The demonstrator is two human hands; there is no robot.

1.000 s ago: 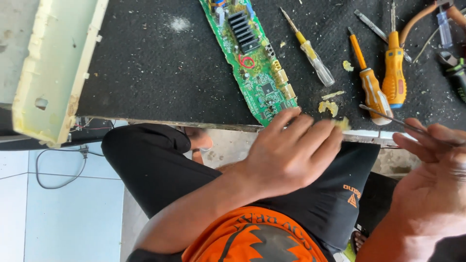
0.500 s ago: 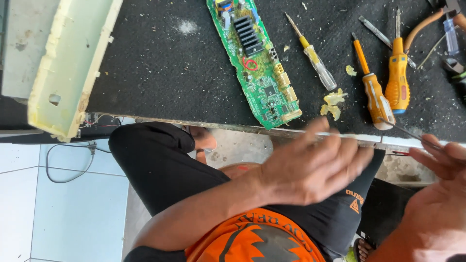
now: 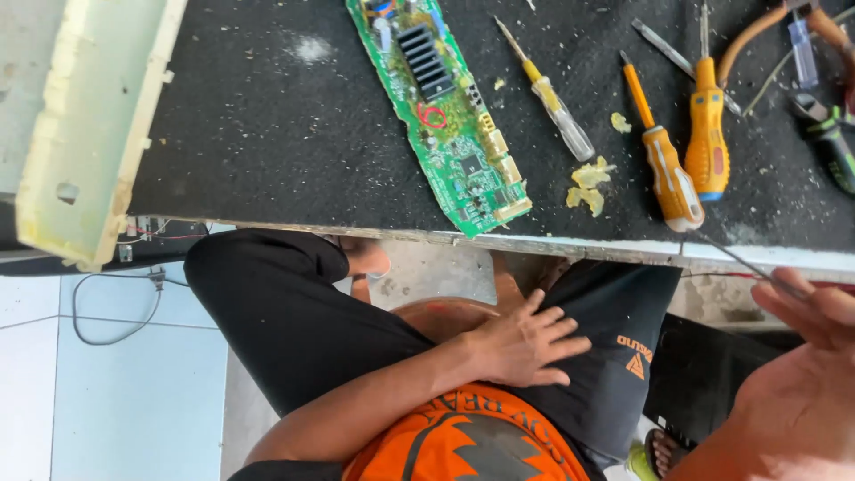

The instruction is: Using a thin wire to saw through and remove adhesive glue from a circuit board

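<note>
Green circuit board [image 3: 450,116] is what we've got sitting on the black worktop [image 3: 249,134], lying at a slant with its lower corner right near the front edge. Neither hand is on it. Our left hand [image 3: 525,343] is resting flat on the black shorts [image 3: 614,356] over the thigh, below the bench edge, fingers loosely spread and holding nothing. Our right hand [image 3: 802,356] is off at the right edge of the view, fingertips pressed together pinching a thin metal rod [image 3: 744,258] that slants up toward the bench edge; can't really tell what kind of tool it is.

To the right of the board we've got a clear-handled screwdriver [image 3: 548,93], then two orange-handled screwdrivers [image 3: 686,160] side by side, with some yellowish crumbs [image 3: 588,183] between them and the board. A pale foam-lined casing [image 3: 85,134] sits on the far left of the bench.
</note>
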